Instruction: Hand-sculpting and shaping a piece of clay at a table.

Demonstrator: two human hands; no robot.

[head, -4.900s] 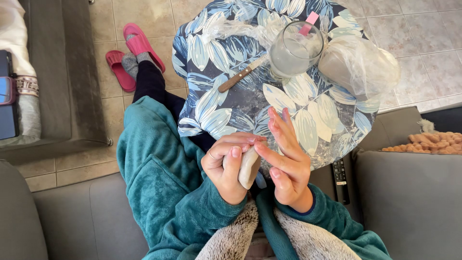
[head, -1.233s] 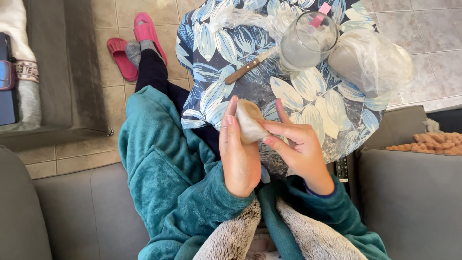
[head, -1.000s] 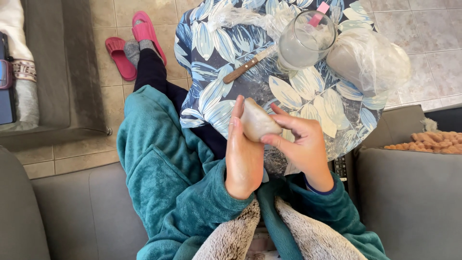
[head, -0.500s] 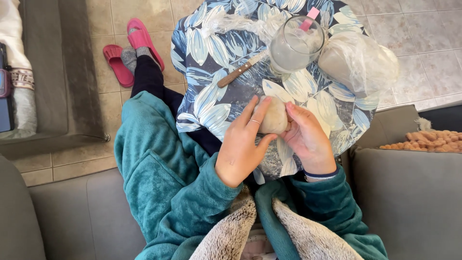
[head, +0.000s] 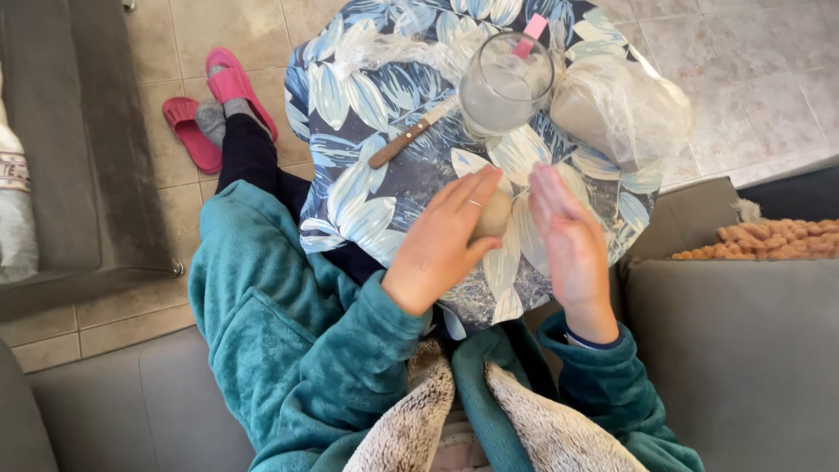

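A beige lump of dough-like clay (head: 494, 212) rests on the round board covered with blue leaf-print cloth (head: 350, 105) on my lap. My left hand (head: 441, 240) lies flat over the lump's left side, fingers stretched out and a ring on one finger. My right hand (head: 568, 240) stands on its edge just right of the lump, palm facing it and fingers straight, with a small gap between hand and lump.
On the board stand a glass jar (head: 502, 87) with a pink tool in it, a wooden-handled knife (head: 411, 135) and a clear plastic bag holding more clay (head: 612, 109). Pink slippers (head: 214, 105) lie on the tiled floor. An orange knitted item (head: 760, 240) lies on the grey sofa.
The lump was held up between both hands and turned; it now sits lower on the board, with my left hand flat on it and my right hand drawn off to its side.
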